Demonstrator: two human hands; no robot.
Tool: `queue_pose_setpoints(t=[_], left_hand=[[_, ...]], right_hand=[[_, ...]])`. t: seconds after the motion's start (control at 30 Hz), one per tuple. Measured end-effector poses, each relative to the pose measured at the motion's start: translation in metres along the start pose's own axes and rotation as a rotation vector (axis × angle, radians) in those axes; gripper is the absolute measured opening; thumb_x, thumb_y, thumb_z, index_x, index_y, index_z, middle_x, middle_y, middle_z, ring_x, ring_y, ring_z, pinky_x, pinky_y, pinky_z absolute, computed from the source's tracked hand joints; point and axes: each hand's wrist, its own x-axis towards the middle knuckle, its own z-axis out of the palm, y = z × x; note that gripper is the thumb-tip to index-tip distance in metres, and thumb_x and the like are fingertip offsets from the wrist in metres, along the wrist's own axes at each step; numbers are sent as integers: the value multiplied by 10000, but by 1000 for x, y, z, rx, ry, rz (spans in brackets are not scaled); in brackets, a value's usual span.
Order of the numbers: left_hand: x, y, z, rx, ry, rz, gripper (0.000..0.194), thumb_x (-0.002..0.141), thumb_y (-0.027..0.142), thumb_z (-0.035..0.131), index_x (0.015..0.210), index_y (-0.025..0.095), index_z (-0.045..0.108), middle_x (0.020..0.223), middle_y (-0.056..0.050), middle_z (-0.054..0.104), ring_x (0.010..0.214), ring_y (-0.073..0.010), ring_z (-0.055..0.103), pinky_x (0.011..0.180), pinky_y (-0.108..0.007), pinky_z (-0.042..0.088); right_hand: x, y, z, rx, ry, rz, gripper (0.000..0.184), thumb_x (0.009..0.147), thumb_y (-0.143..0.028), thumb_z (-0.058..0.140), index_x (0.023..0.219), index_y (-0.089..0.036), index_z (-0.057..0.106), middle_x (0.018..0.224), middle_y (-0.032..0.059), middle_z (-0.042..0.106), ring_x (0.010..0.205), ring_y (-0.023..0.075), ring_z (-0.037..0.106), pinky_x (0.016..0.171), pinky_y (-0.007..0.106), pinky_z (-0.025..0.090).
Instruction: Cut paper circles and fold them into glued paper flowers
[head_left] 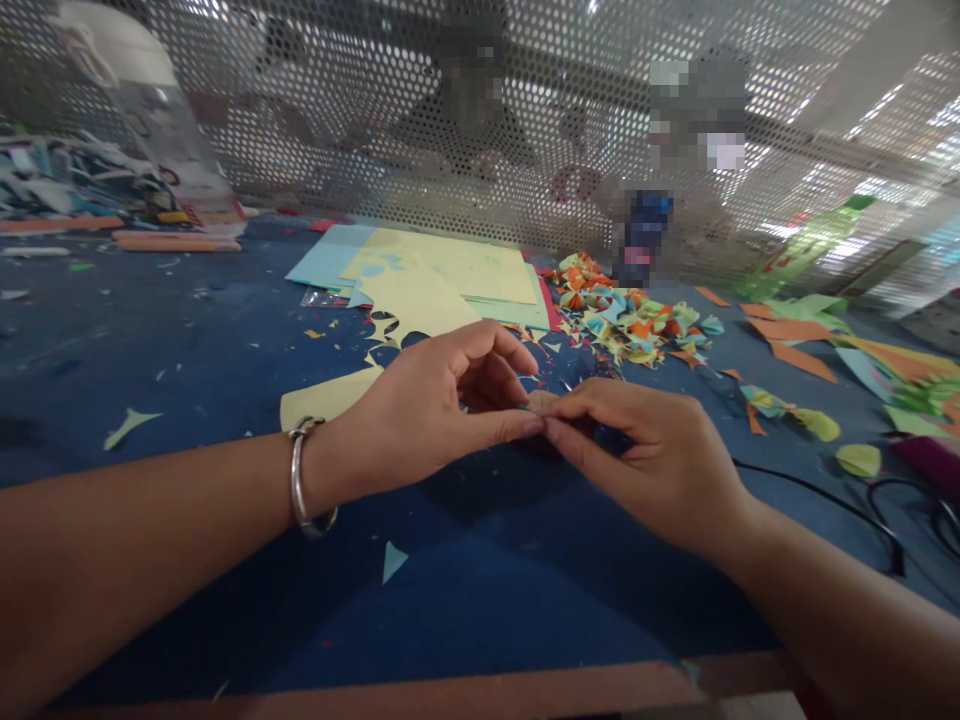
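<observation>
a small piece (533, 409), mostly hidden and too small to make out, sits where the fingertips of both hands meet. the right hand (660, 450) has its thumb and forefinger pinched together on it; the left hand (442, 400) sets its thumb tip against the same spot, its forefinger arched above with a gap beneath, and i cannot tell whether it grips the piece too. a silver bangle (298, 480) rings the left wrist, well back from those fingers. nearer than the fingertips and to their left, a pale blue scrap (394, 562) lies on the blue table (540, 610). just beyond the left fingers is a yellow sheet with cut-out holes (420, 295); beyond the right fingers, a heap of small paper shapes (637, 320) in orange, green, yellow and blue. far to their left stands a white-topped clear bottle (180, 140), and past everything rises a perforated screen (322, 150).
</observation>
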Motion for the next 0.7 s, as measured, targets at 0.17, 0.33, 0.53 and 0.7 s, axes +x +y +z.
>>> queue_pose_setpoints(t=[0.17,0.33,0.53,0.7], left_hand=[[-3,2,1,124,-6,77,377,846,308,736,1145,202,532,988,-28,679,881,-150,667,821,-287,543],[-7,6,5,269,27,143,442,852,287,716,1236,239,502,1088,-27,654,916,-155,654,817,-283,537],[-10,8,10,434,60,253,484,792,126,674,1239,248,533,1150,-41,642,1021,-199,626,907,-323,500],[-12,13,10,346,33,239,406,800,183,729,1172,255,584,1120,-37,637,987,-198,616,897,-328,497]], right_hand=[[-2,1,1,-20,53,14,132,901,-149,604,819,-202,693,730,3,690,644,119,632,611,230,493],[-3,2,2,-28,81,11,134,896,-125,605,817,-196,688,739,8,677,646,118,615,608,235,479],[-2,0,3,-31,122,17,174,859,-98,599,734,-212,638,687,-12,652,601,114,580,570,240,461],[-1,-1,-1,-27,137,61,172,807,-74,605,697,-204,622,610,-39,596,537,93,516,510,216,413]])
